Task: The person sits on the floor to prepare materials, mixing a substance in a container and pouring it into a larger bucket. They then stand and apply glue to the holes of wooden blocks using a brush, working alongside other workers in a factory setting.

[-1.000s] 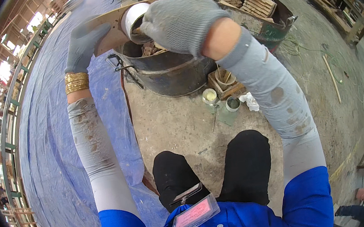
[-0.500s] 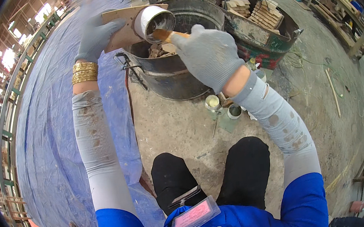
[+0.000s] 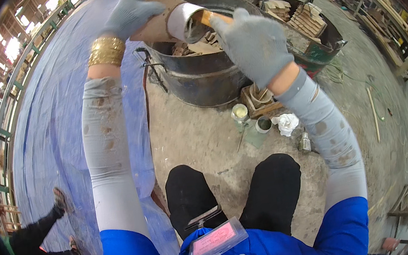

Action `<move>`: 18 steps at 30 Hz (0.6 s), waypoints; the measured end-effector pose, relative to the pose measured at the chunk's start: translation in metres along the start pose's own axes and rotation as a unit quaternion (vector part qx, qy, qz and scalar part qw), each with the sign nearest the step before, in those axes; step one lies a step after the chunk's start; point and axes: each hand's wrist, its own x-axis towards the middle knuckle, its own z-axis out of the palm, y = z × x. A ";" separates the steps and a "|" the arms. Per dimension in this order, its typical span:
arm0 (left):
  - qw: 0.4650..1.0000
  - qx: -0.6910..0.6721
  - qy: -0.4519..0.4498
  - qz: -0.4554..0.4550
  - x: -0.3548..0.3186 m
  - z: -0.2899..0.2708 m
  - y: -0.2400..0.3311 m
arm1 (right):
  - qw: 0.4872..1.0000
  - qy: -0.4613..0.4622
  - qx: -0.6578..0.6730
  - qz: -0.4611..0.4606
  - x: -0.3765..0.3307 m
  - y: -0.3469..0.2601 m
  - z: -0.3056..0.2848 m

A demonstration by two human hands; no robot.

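My left hand (image 3: pixel 133 14), in a grey knit glove, grips the edge of a flat brown board (image 3: pixel 158 26). A white open cylinder (image 3: pixel 183 21) sits against the board, its dark mouth tilted down to the right. I cannot tell how the two are joined. In my gloved right hand (image 3: pixel 257 46) is a brush with an orange-brown wooden handle (image 3: pixel 215 16). Its working end is at the cylinder's mouth, bristles mostly hidden. Both hands are above a black metal drum (image 3: pixel 198 80) that holds wood scraps (image 3: pixel 205 46).
A second drum (image 3: pixel 319 54) holds stacked wooden pieces (image 3: pixel 302 18). On the floor are two small cans (image 3: pixel 239 112), (image 3: pixel 263 124), a wooden box (image 3: pixel 256 99), a crumpled white cloth (image 3: pixel 286 124) and a jar (image 3: pixel 305 142). Blue tarp (image 3: pixel 61 159) covers the left; a person's legs (image 3: pixel 45 236) stand there.
The board and cylinder have shifted right, and the cylinder's mouth tips further down. My right hand has moved right with the brush. At the left, the other person's legs show more.
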 end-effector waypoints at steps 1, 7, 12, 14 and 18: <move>1.000 0.012 -0.002 -0.001 0.004 0.004 -0.001 | 1.000 -0.006 -0.026 -0.011 0.005 0.000 0.003; 0.988 0.141 -0.049 -0.024 0.016 -0.001 0.011 | 0.993 -0.115 0.007 -0.014 0.028 -0.009 0.004; 0.998 -0.066 0.016 0.000 -0.001 0.009 -0.009 | 0.963 -0.228 0.142 0.036 0.027 0.013 0.004; 0.996 -0.079 0.000 -0.032 -0.007 0.006 -0.016 | 0.959 -0.216 0.178 0.047 0.025 0.022 -0.001; 0.995 -0.086 0.007 -0.052 -0.008 0.005 -0.016 | 0.963 -0.187 0.189 0.052 0.021 0.022 -0.004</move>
